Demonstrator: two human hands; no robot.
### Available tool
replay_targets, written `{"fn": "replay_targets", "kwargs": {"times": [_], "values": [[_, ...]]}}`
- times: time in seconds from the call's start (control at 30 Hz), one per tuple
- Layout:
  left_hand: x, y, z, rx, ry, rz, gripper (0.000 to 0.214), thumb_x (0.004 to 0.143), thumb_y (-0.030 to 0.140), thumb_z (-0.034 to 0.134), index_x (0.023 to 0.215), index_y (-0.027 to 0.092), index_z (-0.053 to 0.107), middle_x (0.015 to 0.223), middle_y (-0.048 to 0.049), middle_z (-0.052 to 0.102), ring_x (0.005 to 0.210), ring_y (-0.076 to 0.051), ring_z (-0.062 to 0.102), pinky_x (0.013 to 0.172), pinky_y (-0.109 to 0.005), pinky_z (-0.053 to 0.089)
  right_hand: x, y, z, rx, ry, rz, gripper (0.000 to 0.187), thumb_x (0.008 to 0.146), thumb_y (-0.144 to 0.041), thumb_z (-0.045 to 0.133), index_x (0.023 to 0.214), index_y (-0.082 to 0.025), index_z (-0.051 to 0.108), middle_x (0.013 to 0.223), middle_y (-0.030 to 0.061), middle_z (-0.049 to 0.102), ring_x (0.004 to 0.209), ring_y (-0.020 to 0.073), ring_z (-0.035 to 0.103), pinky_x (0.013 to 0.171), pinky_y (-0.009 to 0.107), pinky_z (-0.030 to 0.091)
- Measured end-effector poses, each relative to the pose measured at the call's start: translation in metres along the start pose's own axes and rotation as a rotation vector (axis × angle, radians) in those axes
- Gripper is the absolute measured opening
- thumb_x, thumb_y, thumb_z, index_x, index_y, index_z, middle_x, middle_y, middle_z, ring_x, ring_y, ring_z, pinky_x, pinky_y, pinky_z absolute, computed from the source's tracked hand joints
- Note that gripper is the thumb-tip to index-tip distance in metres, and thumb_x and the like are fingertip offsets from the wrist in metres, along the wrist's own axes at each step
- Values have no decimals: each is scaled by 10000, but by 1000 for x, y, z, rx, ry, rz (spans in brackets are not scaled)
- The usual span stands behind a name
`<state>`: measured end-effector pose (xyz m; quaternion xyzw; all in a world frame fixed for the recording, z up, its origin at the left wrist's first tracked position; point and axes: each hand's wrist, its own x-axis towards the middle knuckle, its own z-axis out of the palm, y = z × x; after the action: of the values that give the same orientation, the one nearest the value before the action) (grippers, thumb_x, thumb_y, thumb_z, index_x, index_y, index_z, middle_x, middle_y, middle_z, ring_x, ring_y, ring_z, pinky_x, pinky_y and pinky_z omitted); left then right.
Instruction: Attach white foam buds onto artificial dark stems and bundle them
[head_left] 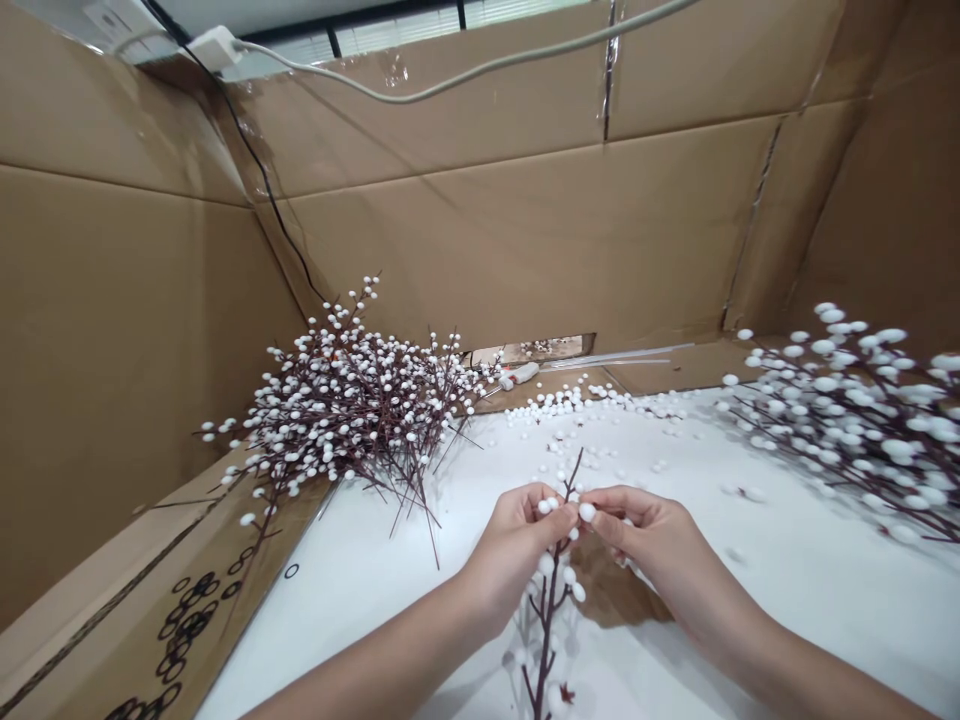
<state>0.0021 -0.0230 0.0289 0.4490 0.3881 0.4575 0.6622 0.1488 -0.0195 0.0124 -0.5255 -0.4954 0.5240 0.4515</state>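
Note:
A brown artificial berry branch (550, 610) with white berries stands nearly upright in front of me, its lower end running out of the frame. My left hand (517, 545) is closed around its upper part, fingertips pinching the stem. From the other side, my right hand (645, 530) pinches a white berry (586, 512) against the branch, close to the left thumb. The bare tip of the branch sticks up above both hands. Lower down, several side twigs carry no berries. A small reddish-brown piece (564, 693) shows near the bottom.
A heap of berry branches (352, 400) lies at the left, another bunch (847, 420) at the right. Loose white berries (570, 400) are scattered at the back of the white tabletop (360, 630), near a glue gun (519, 376). Black rings (184, 630) lie on cardboard at left. Cardboard walls (487, 230) surround everything.

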Motion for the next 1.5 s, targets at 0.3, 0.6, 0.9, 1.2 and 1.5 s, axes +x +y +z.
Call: {"fn": "replay_targets", "kwargs": {"times": [0.3, 0.6, 0.9, 1.2, 1.5], "values": [[3, 13, -17, 132, -216, -15, 209, 699, 346, 625, 693, 160, 531, 642, 32, 491, 604, -87, 437, 575, -203, 304, -1, -7, -1, 6, -44, -50, 265, 596, -422, 703, 754, -210, 693, 643, -3, 641, 525, 102, 490, 498, 228, 364], [14, 18, -19, 150, -141, 8, 238, 731, 383, 575, 779, 150, 588, 732, -4, 529, 701, -115, 506, 596, -212, 400, 3, -3, -2, -54, -106, -43, 296, 634, -420, 670, 841, -209, 682, 664, -8, 630, 528, 96, 481, 516, 226, 364], [16, 18, -25, -3, -153, -234, 195, 624, 272, 661, 760, 149, 592, 618, 8, 519, 537, -100, 511, 482, -219, 427, -1, -10, -6, -60, -223, -211, 387, 766, -539, 490, 918, -205, 611, 634, -14, 557, 439, 67, 394, 446, 212, 311], [14, 14, -20, -8, -95, -234, 234, 649, 343, 676, 708, 154, 551, 528, 47, 487, 462, -65, 498, 517, -211, 471, 9, -29, -17, 442, -139, 285, 225, 848, -335, 362, 876, -197, 538, 547, -42, 404, 447, 80, 389, 431, 177, 387], [4, 14, -8, 30, -98, -205, 223, 694, 335, 638, 651, 155, 513, 549, 36, 506, 474, -63, 487, 484, -187, 454, 8, -19, -19, 514, -106, 205, 297, 697, -146, 657, 975, -213, 577, 916, 35, 621, 732, 106, 581, 716, 192, 498]]}}
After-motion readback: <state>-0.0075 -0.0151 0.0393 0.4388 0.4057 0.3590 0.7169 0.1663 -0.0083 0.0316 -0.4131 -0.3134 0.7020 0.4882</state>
